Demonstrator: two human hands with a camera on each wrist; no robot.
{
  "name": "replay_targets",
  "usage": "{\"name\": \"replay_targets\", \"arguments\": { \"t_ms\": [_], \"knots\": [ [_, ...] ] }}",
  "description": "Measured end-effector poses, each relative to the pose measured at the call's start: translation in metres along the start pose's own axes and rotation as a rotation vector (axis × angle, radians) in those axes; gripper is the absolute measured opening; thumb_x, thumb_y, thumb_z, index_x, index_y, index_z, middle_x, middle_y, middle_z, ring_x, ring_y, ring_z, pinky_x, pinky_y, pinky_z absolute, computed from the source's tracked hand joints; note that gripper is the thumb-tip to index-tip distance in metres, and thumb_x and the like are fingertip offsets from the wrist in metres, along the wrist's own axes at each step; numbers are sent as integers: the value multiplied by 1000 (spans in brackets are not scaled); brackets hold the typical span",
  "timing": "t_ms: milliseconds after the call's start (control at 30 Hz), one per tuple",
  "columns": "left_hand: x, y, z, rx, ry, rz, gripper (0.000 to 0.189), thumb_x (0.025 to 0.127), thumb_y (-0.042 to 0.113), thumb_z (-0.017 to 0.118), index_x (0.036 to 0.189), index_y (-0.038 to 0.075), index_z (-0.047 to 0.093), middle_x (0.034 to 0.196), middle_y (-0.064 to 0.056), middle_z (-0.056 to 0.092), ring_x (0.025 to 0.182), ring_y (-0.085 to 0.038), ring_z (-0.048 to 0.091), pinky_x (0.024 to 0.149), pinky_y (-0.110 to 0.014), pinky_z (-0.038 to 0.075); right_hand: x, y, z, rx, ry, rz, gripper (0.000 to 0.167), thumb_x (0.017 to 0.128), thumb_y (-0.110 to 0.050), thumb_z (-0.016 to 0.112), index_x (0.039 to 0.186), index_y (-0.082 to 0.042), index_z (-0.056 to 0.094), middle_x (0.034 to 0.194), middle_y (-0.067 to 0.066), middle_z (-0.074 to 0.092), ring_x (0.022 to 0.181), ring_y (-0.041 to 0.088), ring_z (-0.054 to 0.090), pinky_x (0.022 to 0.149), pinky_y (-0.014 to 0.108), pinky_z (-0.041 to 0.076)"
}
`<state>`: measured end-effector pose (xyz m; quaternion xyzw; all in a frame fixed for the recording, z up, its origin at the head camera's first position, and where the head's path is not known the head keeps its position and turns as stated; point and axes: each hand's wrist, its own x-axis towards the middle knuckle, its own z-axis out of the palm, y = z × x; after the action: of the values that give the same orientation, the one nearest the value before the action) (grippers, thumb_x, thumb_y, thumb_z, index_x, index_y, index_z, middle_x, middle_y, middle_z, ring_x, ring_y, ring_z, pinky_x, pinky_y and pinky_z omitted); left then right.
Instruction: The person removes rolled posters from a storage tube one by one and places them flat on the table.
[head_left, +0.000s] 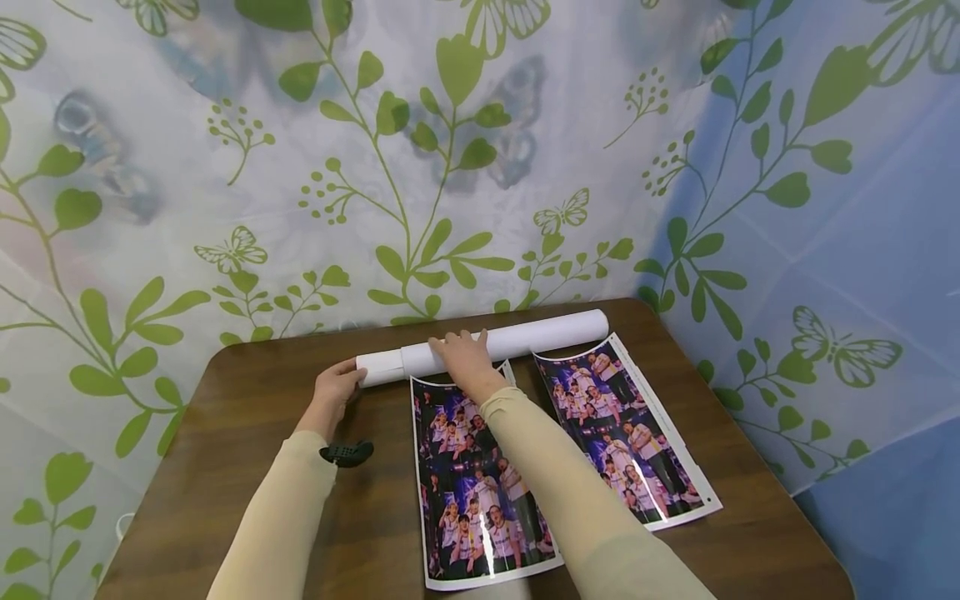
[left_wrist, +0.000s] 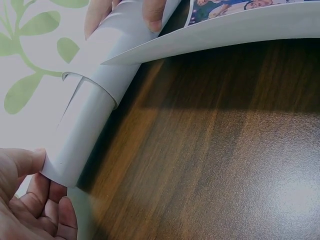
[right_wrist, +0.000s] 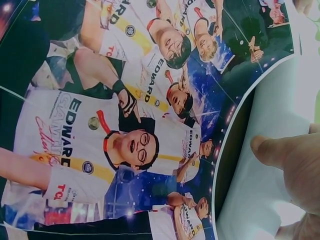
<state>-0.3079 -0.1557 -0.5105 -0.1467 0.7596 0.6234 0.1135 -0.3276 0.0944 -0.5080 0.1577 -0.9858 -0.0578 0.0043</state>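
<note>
A long white paper roll (head_left: pixel 543 334) lies across the back of the table, and a narrower white inner roll (head_left: pixel 381 367) sticks out of its left end. My left hand (head_left: pixel 335 389) pinches the rim of the inner roll, thumb on one side and fingers on the other, as the left wrist view shows. Over the outer roll's middle, my right hand (head_left: pixel 467 360) grips it, with its thumb (right_wrist: pixel 270 150) on the near side. A glossy group-photo poster (head_left: pixel 480 492) lies under my right forearm, its top edge curling up beside the roll.
A second poster (head_left: pixel 630 433) lies to the right, its upper edge close to the roll. The brown wooden table (head_left: pixel 247 467) has rounded corners. Behind it hangs a leaf-patterned curtain (head_left: pixel 300 208). A black device (head_left: pixel 347 453) sits at my left wrist.
</note>
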Motion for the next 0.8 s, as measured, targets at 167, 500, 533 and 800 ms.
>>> {"name": "replay_targets", "arguments": {
  "t_ms": [167, 500, 533, 800],
  "knots": [
    [-1, 1, 2, -6, 8, -5, 53, 106, 16, 57, 156, 5, 41, 154, -21, 43, 125, -31, 46, 110, -46, 39, -1, 0, -3, 6, -9, 1, 70, 103, 1, 58, 160, -33, 37, 151, 5, 51, 140, 35, 43, 111, 70, 28],
    [3, -1, 2, 10, 21, -7, 53, 106, 17, 57, 156, 6, 42, 151, -20, 45, 118, -29, 48, 105, -42, 41, -1, 0, -1, 5, 5, -1, 66, 104, 0, 56, 159, -33, 38, 149, 5, 52, 139, 35, 44, 110, 71, 30],
    [3, -2, 2, 10, 20, -6, 53, 106, 18, 57, 156, 6, 42, 150, -20, 45, 117, -29, 48, 103, -42, 41, -1, 0, -1, 3, 6, -2, 66, 104, 0, 56, 159, -32, 39, 149, 5, 52, 138, 35, 45, 109, 71, 30],
    [4, -3, 2, 9, 25, -3, 53, 106, 18, 57, 156, 6, 43, 151, -20, 45, 116, -28, 48, 101, -41, 42, -1, 0, 1, 7, 14, -6, 66, 104, 0, 56, 159, -32, 39, 149, 5, 52, 138, 35, 45, 109, 71, 30]
  ]
}}
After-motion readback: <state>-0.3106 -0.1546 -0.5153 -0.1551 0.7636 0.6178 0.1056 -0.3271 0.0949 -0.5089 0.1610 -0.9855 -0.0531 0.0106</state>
